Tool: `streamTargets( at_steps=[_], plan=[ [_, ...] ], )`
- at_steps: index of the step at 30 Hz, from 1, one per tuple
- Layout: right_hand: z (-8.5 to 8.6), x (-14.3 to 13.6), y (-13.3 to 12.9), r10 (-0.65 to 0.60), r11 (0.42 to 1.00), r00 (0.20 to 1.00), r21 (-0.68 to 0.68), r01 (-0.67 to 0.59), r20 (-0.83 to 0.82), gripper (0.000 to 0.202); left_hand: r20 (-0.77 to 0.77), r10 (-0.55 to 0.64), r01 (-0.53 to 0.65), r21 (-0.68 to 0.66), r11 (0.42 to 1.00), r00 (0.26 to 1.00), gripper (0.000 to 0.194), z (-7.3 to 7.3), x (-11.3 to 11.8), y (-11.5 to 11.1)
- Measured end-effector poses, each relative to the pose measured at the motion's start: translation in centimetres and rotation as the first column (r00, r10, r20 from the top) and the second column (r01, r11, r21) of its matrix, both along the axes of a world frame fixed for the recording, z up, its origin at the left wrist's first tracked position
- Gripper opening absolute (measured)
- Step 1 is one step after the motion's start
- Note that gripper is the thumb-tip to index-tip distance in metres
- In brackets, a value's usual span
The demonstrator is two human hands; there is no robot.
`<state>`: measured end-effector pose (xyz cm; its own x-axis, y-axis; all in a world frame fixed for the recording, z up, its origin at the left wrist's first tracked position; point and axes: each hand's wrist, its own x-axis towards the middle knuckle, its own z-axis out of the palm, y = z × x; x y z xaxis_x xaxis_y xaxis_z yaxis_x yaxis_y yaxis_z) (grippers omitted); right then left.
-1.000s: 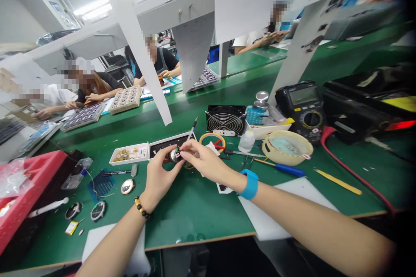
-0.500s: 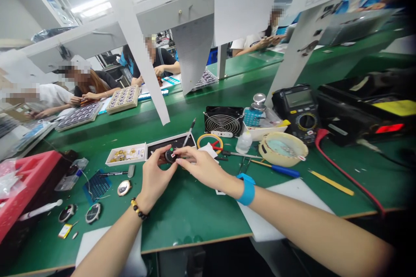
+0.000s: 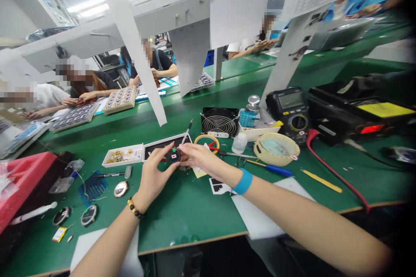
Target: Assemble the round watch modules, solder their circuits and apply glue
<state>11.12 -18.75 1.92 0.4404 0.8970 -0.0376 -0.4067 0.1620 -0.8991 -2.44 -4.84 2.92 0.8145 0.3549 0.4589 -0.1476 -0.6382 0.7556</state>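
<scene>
Above the bench, a round black watch case with a green dot and a small red-and-white sticker faces up toward me. My left hand grips its left side between thumb and fingers. From the right, the fingertips of my right hand close on its other edge. Just behind them lies a black-lined tray with a pen leaning in it. Beside my left wrist rests a gold-rimmed watch case. Two more watch cases, one silver-rimmed and one darker, lie farther left.
A white box holds small gold parts. Toward the right stand a fan, a clear bottle, a cream bowl, a multimeter and a blue-handled screwdriver. A red foam tray is at left. Several people sit across the bench.
The watch case has turned so its stickered face shows more fully. My right hand has shifted slightly around its edge, and a black-and-white card under my right wrist shows more.
</scene>
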Motion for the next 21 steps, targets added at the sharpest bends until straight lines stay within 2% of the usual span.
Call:
streamTargets(
  at_steps=[5,10,15,21],
  plan=[
    [0.41,0.0,-0.54,0.123,0.992,0.985,0.023,-0.121,-0.12,0.037,0.028,-0.015,0.015,-0.022,1.0,0.999,0.053,0.35,-0.14,0.21],
    [0.49,-0.04,-0.59,0.264,0.964,0.937,0.074,-0.254,-0.23,0.029,0.036,-0.031,0.032,-0.025,0.999,0.999,0.055,0.51,-0.21,0.14],
    [0.5,-0.08,-0.77,0.278,0.958,0.932,0.132,-0.253,-0.232,0.027,0.024,-0.061,0.06,0.05,0.997,0.998,0.055,0.45,-0.18,0.3],
    [0.48,-0.22,-0.67,0.274,0.96,0.93,0.129,-0.248,-0.244,0.018,0.014,-0.073,0.069,0.184,0.98,0.997,0.055,0.14,-0.29,0.41]
  ],
)
